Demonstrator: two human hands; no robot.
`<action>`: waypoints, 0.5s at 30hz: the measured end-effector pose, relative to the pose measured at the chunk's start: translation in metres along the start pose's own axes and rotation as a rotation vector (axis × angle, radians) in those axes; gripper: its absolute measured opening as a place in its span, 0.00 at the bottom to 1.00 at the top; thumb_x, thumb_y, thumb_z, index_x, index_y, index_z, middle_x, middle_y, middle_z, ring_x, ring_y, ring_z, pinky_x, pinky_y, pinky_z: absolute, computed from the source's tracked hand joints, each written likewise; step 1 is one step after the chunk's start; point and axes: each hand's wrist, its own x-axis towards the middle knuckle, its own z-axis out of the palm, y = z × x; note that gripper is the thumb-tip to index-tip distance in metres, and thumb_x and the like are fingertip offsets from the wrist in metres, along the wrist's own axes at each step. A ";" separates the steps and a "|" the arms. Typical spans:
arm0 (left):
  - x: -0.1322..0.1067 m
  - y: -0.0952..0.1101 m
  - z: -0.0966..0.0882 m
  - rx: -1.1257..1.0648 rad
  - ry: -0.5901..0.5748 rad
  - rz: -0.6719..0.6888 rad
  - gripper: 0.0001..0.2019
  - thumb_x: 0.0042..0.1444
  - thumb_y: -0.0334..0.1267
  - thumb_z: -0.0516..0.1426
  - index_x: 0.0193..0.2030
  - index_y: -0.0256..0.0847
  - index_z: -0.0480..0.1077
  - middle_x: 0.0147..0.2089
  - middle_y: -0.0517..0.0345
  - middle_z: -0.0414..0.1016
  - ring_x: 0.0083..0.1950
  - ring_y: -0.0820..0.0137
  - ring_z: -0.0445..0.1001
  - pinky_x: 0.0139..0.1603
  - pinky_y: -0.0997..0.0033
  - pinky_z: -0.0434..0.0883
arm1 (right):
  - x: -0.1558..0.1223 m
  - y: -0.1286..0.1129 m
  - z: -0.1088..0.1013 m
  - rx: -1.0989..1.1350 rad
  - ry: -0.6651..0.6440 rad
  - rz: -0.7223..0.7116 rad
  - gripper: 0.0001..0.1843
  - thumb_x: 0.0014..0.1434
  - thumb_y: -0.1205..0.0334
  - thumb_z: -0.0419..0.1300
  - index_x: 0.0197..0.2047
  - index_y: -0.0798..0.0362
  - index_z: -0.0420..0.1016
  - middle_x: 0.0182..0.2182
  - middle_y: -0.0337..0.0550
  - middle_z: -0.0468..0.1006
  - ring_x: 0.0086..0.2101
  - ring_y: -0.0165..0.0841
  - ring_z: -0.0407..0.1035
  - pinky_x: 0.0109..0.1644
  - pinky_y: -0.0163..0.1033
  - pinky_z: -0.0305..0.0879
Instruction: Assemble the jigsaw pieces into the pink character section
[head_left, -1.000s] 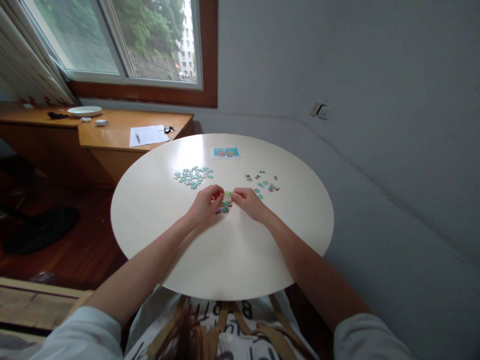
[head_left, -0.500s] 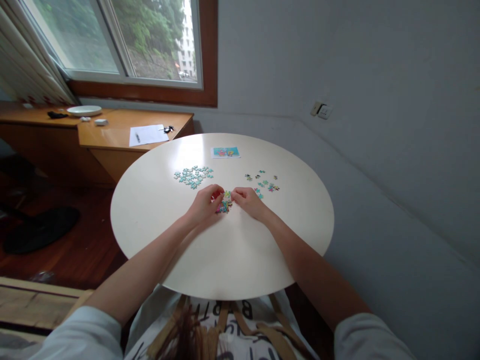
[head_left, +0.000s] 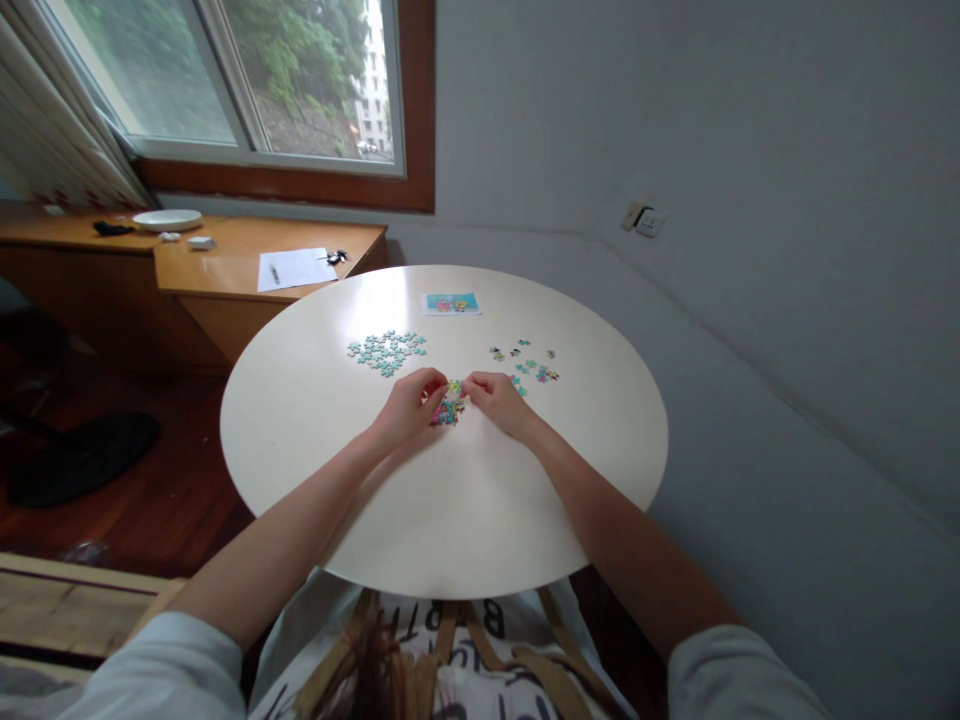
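My left hand and my right hand meet near the middle of a round white table. Between their fingertips is a small yellow-green group of jigsaw puzzle pieces, pinched from both sides. Just below it lies a colourful cluster of joined puzzle pieces, partly behind my left fingers. Loose teal pieces are spread to the left of my hands. Several mixed pieces lie to the right, some partly hidden by my right hand.
A picture card lies towards the table's far edge. Beyond, a wooden desk carries a white plate, a sheet of paper and keys. A black stand base is on the floor at left.
My hands stay almost in place, still pinching the yellow-green pieces. Those pieces appear slightly higher, with a little more space above the cluster below.
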 end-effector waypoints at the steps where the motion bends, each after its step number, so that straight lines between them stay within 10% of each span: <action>1: 0.000 0.000 0.000 -0.003 0.001 -0.001 0.06 0.53 0.36 0.51 0.29 0.39 0.65 0.28 0.58 0.69 0.29 0.72 0.66 0.31 0.72 0.66 | 0.000 -0.001 0.000 -0.001 0.007 0.003 0.15 0.52 0.53 0.51 0.23 0.55 0.67 0.14 0.30 0.53 0.18 0.24 0.47 0.23 0.33 0.43; 15: 0.000 -0.001 0.000 -0.008 0.009 -0.004 0.06 0.53 0.37 0.52 0.29 0.39 0.66 0.28 0.58 0.70 0.29 0.72 0.68 0.32 0.71 0.67 | -0.001 -0.003 0.001 0.031 0.045 0.009 0.15 0.52 0.53 0.52 0.24 0.55 0.66 0.15 0.31 0.56 0.19 0.23 0.49 0.23 0.33 0.44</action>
